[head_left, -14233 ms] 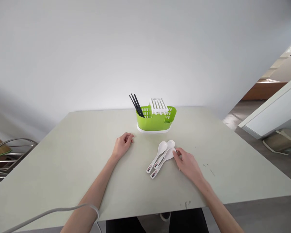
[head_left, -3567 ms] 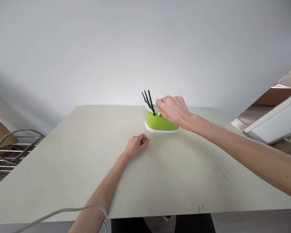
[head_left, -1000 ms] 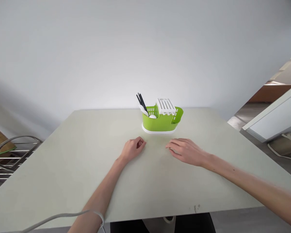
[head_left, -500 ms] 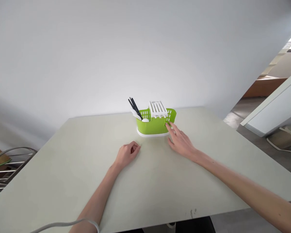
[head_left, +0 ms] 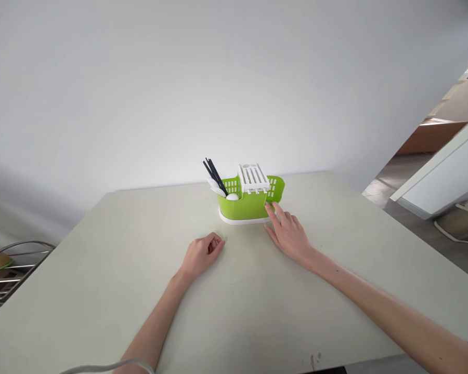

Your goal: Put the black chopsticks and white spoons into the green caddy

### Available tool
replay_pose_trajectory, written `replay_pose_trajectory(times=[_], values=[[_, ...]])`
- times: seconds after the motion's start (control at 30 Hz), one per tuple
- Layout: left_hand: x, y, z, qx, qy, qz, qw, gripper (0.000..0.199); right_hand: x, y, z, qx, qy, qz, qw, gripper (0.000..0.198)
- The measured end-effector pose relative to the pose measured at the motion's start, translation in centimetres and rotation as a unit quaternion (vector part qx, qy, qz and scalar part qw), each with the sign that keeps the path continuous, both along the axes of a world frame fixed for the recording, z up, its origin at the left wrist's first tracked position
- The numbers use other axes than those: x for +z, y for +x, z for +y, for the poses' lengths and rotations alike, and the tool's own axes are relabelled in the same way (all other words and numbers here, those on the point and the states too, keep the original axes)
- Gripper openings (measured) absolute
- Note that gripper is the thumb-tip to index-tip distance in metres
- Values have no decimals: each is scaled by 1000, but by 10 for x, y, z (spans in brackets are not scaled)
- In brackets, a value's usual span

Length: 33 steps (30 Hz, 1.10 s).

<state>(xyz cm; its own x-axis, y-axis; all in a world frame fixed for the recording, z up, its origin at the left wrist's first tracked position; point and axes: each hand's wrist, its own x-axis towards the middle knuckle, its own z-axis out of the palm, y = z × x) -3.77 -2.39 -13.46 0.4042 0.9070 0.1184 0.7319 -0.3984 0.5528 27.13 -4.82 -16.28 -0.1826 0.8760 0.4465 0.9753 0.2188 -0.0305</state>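
Observation:
At the back of the table stands a green plastic cutlery basket [head_left: 237, 208] with a white base and a slotted white rack [head_left: 253, 177] across its top. Black chopsticks [head_left: 215, 176] lean out of its left end, beside white spoons [head_left: 232, 197]. My right hand [head_left: 290, 235] is open, fingers apart, its fingertips at the basket's front right side and seemingly touching it. My left hand [head_left: 200, 254] rests on the table in front of the basket, fingers curled in, with nothing visible in them.
The pale table [head_left: 101, 291] meets a plain wall [head_left: 171, 93] behind the basket. A metal rack [head_left: 17, 275] stands off the left edge. A grey cable [head_left: 109, 365] crosses my left forearm. To the right, beyond the table, is a white panel [head_left: 444, 166].
The view has shifted slightly. My right fingers have edged slightly left along the basket's front. My left hand stays curled on the table, and the basket stands in the same place.

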Motion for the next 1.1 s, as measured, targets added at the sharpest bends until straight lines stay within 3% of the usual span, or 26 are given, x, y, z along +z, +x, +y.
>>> replay_pose_trajectory(times=[0.3, 0.57, 0.93, 1.1], values=[[1, -5, 1, -1, -11, 5, 1000, 32, -9, 30, 5, -21, -1, -7, 1000, 65], [5, -5, -1, 5, -31, -18, 999, 34, -12, 96, 8, -90, -16, -30, 995, 69], [6, -7, 0, 2, -17, -9, 1000, 36, -15, 191, 28, -175, -91, -22, 980, 75], [3, -9, 2, 2, -19, -6, 1000, 35, -9, 195, 32, -208, -117, 4, 971, 78]])
